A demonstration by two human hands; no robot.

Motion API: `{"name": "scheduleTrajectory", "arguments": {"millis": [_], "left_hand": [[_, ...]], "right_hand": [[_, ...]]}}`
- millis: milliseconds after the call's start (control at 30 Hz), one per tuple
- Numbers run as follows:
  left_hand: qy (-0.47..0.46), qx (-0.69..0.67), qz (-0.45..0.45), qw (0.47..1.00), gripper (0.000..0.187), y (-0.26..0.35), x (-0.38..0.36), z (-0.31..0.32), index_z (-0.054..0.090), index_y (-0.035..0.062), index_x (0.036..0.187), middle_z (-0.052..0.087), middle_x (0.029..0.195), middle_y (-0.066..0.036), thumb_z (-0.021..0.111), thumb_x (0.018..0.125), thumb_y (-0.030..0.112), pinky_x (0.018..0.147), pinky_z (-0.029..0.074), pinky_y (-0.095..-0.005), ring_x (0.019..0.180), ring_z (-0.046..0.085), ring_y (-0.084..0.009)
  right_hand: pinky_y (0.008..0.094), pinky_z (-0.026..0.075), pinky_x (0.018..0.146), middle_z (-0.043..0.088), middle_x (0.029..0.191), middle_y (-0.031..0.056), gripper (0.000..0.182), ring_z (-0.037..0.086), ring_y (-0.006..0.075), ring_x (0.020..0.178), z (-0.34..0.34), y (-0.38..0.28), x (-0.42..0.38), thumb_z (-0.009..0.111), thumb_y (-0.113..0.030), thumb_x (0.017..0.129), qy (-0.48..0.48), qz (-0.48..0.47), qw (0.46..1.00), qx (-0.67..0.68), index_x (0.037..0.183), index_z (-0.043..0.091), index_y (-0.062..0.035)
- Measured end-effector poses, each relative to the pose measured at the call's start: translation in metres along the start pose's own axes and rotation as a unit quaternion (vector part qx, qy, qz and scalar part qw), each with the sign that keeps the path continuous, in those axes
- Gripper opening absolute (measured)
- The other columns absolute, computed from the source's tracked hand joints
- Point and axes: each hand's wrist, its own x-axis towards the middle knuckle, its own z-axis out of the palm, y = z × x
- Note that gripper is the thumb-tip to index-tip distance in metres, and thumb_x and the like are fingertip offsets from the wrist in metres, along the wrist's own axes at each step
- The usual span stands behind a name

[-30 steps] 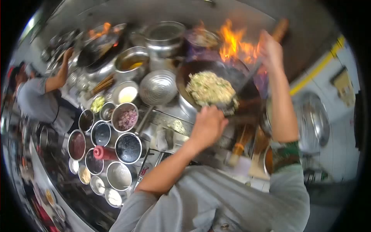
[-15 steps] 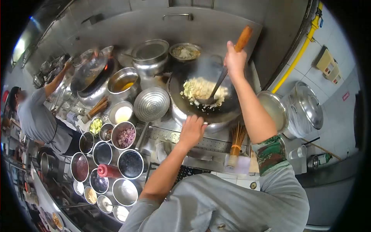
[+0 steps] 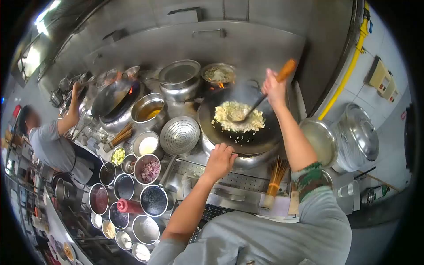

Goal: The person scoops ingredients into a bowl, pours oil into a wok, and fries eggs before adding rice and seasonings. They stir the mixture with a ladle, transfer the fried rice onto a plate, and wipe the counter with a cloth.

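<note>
My right hand is closed round the upper part of a long ladle with a wooden end on its handle. The ladle's bowl lies in pale, chopped food that looks like fried rice, in a dark wok. Steam rises from the far side of the wok. At the near rim, my left hand grips the wok, its fingers curled at the edge; what lies under the palm is hidden. A perforated strainer rests just left of the wok.
Pots of ingredients, including chopped onion, crowd the left side, with a red squeeze bottle among them. A bamboo brush stands near the front edge. A metal basin sits at right. Another person works at a wok far left.
The ladle's handle has tilted further right and its bowl has shifted left through the food. My left hand stays at the rim. The camera view has shifted, and flame now shows behind the wok.
</note>
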Motion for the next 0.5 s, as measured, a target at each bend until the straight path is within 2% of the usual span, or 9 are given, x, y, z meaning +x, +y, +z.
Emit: {"name": "scheduleTrajectory", "arguments": {"millis": [33, 133, 233, 333, 367, 400, 500], "left_hand": [[-0.005, -0.003, -0.001, 1.000, 0.019, -0.001, 0.000, 0.003, 0.062, 0.0054, 0.100, 0.056, 0.101, -0.012, 0.068, 0.088, 0.018, 0.082, 0.044, -0.0470, 0.099, 0.054, -0.0346], [0.028, 0.021, -0.005, 0.999, 0.024, 0.020, 0.003, -0.015, 0.064, 0.0071, 0.109, 0.059, 0.107, -0.011, 0.069, 0.088, 0.019, 0.085, 0.043, -0.0458, 0.105, 0.055, -0.0330], [0.010, 0.048, -0.040, 0.998, 0.032, 0.038, 0.011, -0.031, 0.066, 0.0066, 0.115, 0.061, 0.114, -0.011, 0.072, 0.086, 0.018, 0.085, 0.043, -0.0460, 0.105, 0.056, -0.0345], [-0.015, 0.037, -0.022, 0.999, 0.026, 0.017, 0.014, -0.007, 0.066, 0.0046, 0.106, 0.060, 0.101, -0.014, 0.073, 0.086, 0.020, 0.083, 0.044, -0.0464, 0.098, 0.055, -0.0362], [-0.038, 0.035, -0.018, 0.998, 0.025, 0.015, 0.007, -0.005, 0.065, 0.0041, 0.103, 0.060, 0.098, -0.014, 0.073, 0.086, 0.021, 0.082, 0.044, -0.0465, 0.096, 0.055, -0.0367], [-0.021, 0.031, 0.009, 0.999, 0.020, 0.015, -0.002, -0.005, 0.063, 0.0037, 0.094, 0.057, 0.091, -0.015, 0.072, 0.087, 0.020, 0.078, 0.043, -0.0465, 0.089, 0.053, -0.0376], [-0.059, -0.022, -0.028, 0.998, 0.018, 0.075, -0.008, -0.046, 0.062, 0.0038, 0.089, 0.056, 0.089, -0.015, 0.071, 0.087, 0.019, 0.076, 0.042, -0.0458, 0.085, 0.052, -0.0377]], "right_hand": [[0.0284, 0.031, 0.036, 0.040, 0.052, -0.0037, 0.038, 0.037, 0.0105, 0.038, 0.003, 0.005, 0.008, 0.068, -0.030, 0.095, -0.045, 0.044, 0.997, 0.045, 0.070, 0.047, -0.0120], [0.0285, 0.030, 0.036, 0.039, 0.052, -0.0035, 0.034, 0.038, 0.0108, 0.038, 0.013, -0.013, 0.043, 0.068, -0.030, 0.095, -0.076, 0.044, 0.995, 0.043, 0.075, 0.048, -0.0117], [0.0298, 0.029, 0.036, 0.038, 0.053, -0.0035, 0.032, 0.037, 0.0108, 0.039, 0.016, 0.004, 0.044, 0.068, -0.031, 0.095, -0.008, 0.027, 0.995, 0.095, 0.080, 0.046, -0.0121], [0.0290, 0.027, 0.038, 0.034, 0.054, -0.0048, 0.031, 0.032, 0.0094, 0.040, 0.022, 0.022, 0.061, 0.065, -0.030, 0.097, -0.049, 0.124, 0.988, 0.073, 0.082, 0.043, -0.0142], [0.0297, 0.028, 0.038, 0.034, 0.054, -0.0046, 0.030, 0.032, 0.0096, 0.040, 0.023, 0.011, 0.059, 0.064, -0.028, 0.097, -0.037, 0.149, 0.987, 0.055, 0.081, 0.043, -0.0142], [0.0303, 0.028, 0.038, 0.035, 0.054, -0.0045, 0.029, 0.032, 0.0097, 0.040, 0.022, -0.007, 0.066, 0.064, -0.027, 0.096, -0.027, 0.170, 0.984, 0.035, 0.080, 0.043, -0.0141], [0.0304, 0.029, 0.038, 0.036, 0.054, -0.0049, 0.028, 0.033, 0.0090, 0.041, 0.027, -0.064, 0.062, 0.062, -0.025, 0.096, -0.030, 0.190, 0.981, -0.005, 0.078, 0.043, -0.0142]]}}
